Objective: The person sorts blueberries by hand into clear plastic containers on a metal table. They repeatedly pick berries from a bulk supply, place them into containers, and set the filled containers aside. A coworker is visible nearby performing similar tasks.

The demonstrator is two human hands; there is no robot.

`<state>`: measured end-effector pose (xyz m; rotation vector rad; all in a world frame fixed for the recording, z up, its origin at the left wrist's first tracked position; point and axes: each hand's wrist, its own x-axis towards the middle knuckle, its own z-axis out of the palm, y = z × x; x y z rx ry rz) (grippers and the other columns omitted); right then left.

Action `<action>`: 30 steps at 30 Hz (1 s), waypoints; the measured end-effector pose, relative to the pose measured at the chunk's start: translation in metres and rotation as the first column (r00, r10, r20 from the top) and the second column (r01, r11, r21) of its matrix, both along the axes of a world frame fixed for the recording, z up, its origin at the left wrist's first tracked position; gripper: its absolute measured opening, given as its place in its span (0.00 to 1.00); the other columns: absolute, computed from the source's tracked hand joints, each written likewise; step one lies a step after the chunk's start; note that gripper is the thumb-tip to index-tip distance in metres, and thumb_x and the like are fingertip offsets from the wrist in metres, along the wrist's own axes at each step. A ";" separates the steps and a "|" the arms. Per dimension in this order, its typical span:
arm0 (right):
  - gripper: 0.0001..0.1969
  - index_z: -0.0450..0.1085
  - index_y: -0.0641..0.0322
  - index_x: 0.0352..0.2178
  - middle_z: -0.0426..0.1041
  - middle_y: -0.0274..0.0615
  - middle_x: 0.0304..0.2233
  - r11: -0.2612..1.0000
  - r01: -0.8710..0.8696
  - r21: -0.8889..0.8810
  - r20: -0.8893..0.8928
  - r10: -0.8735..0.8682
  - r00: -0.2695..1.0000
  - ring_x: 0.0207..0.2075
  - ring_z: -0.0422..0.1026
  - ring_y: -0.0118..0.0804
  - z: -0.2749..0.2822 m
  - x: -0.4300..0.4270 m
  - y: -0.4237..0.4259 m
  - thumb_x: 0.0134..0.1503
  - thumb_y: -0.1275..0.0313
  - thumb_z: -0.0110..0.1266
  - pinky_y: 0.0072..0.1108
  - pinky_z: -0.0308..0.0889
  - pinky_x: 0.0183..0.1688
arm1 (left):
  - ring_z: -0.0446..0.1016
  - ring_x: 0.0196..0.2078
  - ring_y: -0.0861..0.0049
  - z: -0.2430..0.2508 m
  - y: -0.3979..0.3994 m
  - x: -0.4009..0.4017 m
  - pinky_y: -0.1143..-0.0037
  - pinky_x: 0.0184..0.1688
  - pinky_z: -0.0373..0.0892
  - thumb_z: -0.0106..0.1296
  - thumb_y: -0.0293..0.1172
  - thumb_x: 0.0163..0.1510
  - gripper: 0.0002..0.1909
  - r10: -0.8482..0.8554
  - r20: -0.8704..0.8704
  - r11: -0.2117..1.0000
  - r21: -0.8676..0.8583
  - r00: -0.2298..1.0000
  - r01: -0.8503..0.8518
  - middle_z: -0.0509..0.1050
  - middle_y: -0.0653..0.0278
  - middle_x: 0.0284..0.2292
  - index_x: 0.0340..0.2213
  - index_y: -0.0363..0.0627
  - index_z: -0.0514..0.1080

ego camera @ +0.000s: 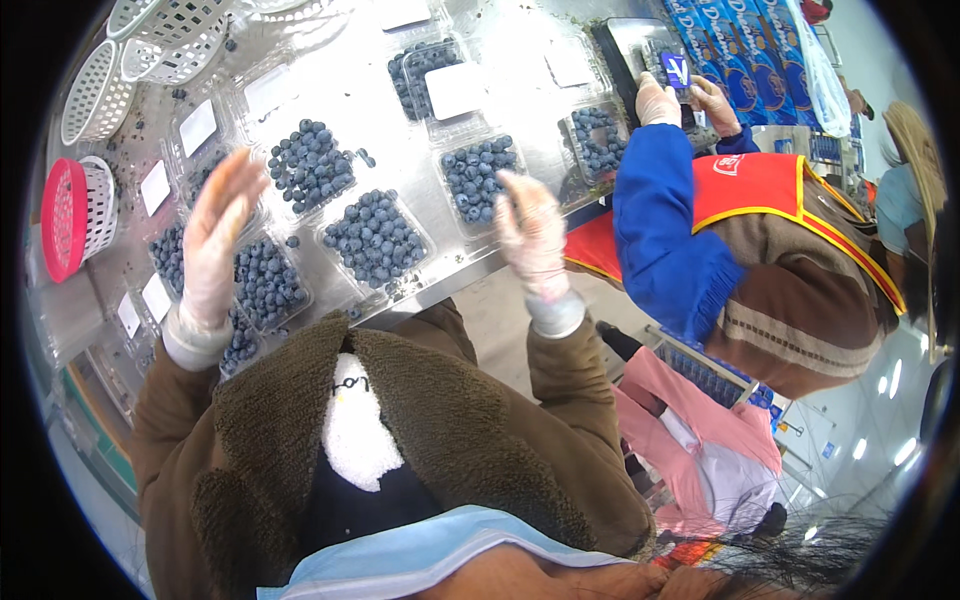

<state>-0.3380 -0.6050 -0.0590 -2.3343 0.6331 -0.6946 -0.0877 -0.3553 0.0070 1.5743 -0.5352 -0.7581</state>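
Note:
My left hand [214,240], in a clear glove, is raised over filled blueberry punnets at the left, fingers extended and palm turned inward, holding nothing. Below it sits a clear plastic clamshell of blueberries [266,281]. My right hand [534,232], also gloved, hovers at the edge of another open clamshell of blueberries [476,176], its fingers bent and a gap showing beside the thumb. Whether it touches the punnet is unclear. Between my hands are a blueberry-filled clamshell [375,236] near the table edge and a group of blueberries [311,165] behind it.
White perforated baskets [94,94] and a pink-rimmed basket [64,217] stand at the left of the steel table [360,112]. At right, a co-worker's gloved hands [660,101] hold a labelled punnet over a black scale [619,52]. Blue printed cartons [757,67] are beyond.

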 end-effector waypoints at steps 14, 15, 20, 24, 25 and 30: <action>0.07 0.74 0.58 0.31 0.73 0.45 0.27 0.965 0.110 -0.238 -0.245 -0.169 0.955 0.30 0.73 0.45 -0.009 0.048 -0.021 0.50 0.69 0.56 0.30 0.68 0.35 | 0.67 0.50 0.77 -0.022 0.082 -0.050 0.79 0.53 0.61 0.45 0.26 0.59 0.23 -0.102 -0.364 0.976 0.144 0.926 0.164 0.68 0.61 0.49 0.56 0.43 0.59; 0.07 0.75 0.58 0.30 0.73 0.45 0.28 0.960 0.081 -0.269 -0.297 -0.163 0.941 0.31 0.73 0.45 -0.014 0.051 -0.036 0.49 0.68 0.58 0.30 0.68 0.35 | 0.67 0.50 0.77 -0.025 0.084 -0.049 0.79 0.53 0.61 0.45 0.26 0.59 0.23 -0.091 -0.353 0.977 0.150 0.931 0.152 0.68 0.61 0.49 0.56 0.43 0.59; 0.09 0.75 0.58 0.24 0.73 0.43 0.26 0.973 -0.024 -0.231 -0.489 -0.095 0.867 0.30 0.73 0.44 -0.009 0.067 -0.060 0.45 0.65 0.62 0.31 0.67 0.35 | 0.67 0.50 0.77 -0.027 0.089 -0.052 0.78 0.54 0.61 0.45 0.26 0.59 0.23 -0.053 -0.351 0.985 0.134 0.935 0.106 0.68 0.60 0.49 0.56 0.43 0.60; 0.08 0.74 0.59 0.20 0.73 0.44 0.23 0.988 -0.035 -0.153 -0.603 -0.065 0.795 0.29 0.73 0.44 0.003 0.077 -0.058 0.43 0.66 0.63 0.31 0.67 0.34 | 0.67 0.50 0.76 -0.024 0.084 -0.051 0.77 0.54 0.61 0.45 0.27 0.59 0.23 -0.015 -0.389 0.988 0.138 0.921 0.075 0.69 0.60 0.49 0.56 0.43 0.60; 0.08 0.74 0.59 0.19 0.73 0.45 0.22 0.988 -0.029 -0.153 -0.600 -0.070 0.797 0.29 0.73 0.44 -0.002 0.078 -0.058 0.42 0.67 0.63 0.31 0.67 0.34 | 0.67 0.50 0.76 -0.025 0.083 -0.050 0.77 0.54 0.61 0.46 0.27 0.59 0.23 -0.008 -0.398 0.989 0.134 0.918 0.067 0.69 0.60 0.48 0.56 0.43 0.60; 0.07 0.74 0.60 0.19 0.72 0.46 0.20 0.981 -0.021 -0.193 -0.601 -0.101 0.793 0.27 0.73 0.44 -0.003 0.079 -0.062 0.41 0.68 0.61 0.30 0.67 0.32 | 0.67 0.50 0.76 -0.025 0.074 -0.047 0.76 0.55 0.61 0.45 0.27 0.59 0.23 -0.021 -0.383 0.993 0.100 0.924 0.064 0.69 0.59 0.48 0.55 0.42 0.60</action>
